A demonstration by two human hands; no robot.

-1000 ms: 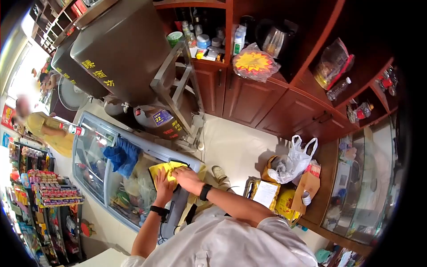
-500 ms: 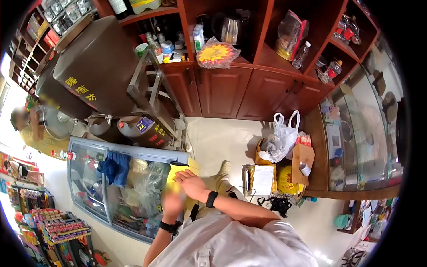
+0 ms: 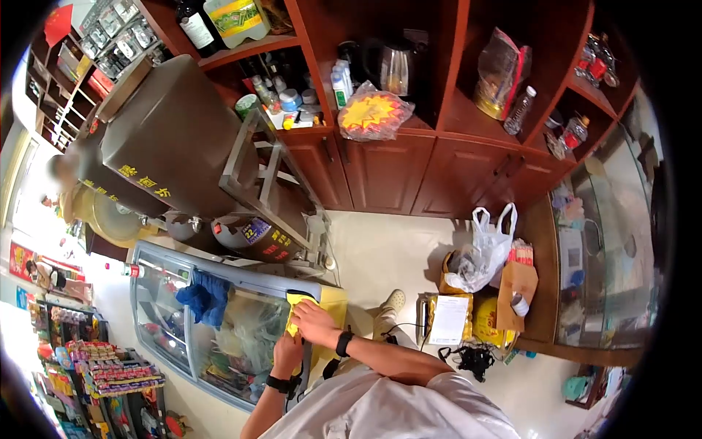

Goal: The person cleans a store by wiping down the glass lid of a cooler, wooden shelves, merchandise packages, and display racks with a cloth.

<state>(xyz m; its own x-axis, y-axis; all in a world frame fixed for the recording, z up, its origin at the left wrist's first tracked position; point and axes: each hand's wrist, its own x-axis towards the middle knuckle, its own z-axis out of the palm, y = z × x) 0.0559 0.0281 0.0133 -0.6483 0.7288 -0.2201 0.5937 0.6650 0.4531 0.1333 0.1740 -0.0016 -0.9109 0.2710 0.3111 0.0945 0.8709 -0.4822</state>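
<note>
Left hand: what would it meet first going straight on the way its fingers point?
The left hand would probably meet the yellow cloth first; depth is unclear, and they may already touch.

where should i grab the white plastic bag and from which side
Likely best by both handle loops together, coming down from above: they stand up clear of the bulging body of the white plastic bag, with nothing lying over them, while the cardboard box crowds one side.
</note>
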